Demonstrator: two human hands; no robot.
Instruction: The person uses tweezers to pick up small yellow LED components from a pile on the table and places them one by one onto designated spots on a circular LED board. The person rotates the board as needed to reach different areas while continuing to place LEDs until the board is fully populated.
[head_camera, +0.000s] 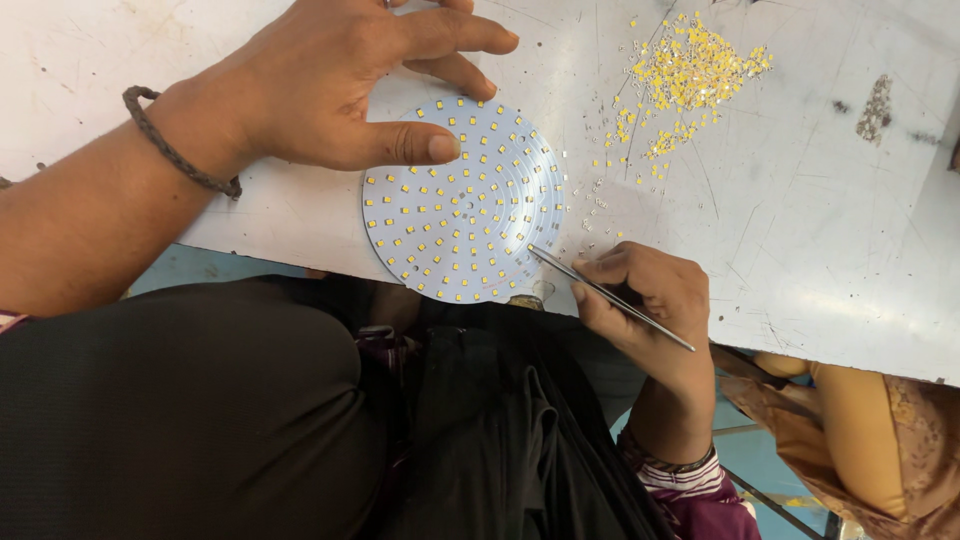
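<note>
A round white circuit board (463, 200) with many small yellow chips in rings lies at the near edge of a white table (820, 230), partly overhanging it. My left hand (340, 85) rests on the board's upper left, thumb pressed on its surface, fingers spread. My right hand (650, 295) grips thin metal tweezers (610, 297), whose tip touches the board's lower right rim.
A loose pile of small yellow chips (690, 70) lies at the back right of the table, with scattered ones trailing toward the board. A dark stain (875, 108) marks the table further right. My lap in dark cloth is below; another person's orange clothing (860, 430) is at lower right.
</note>
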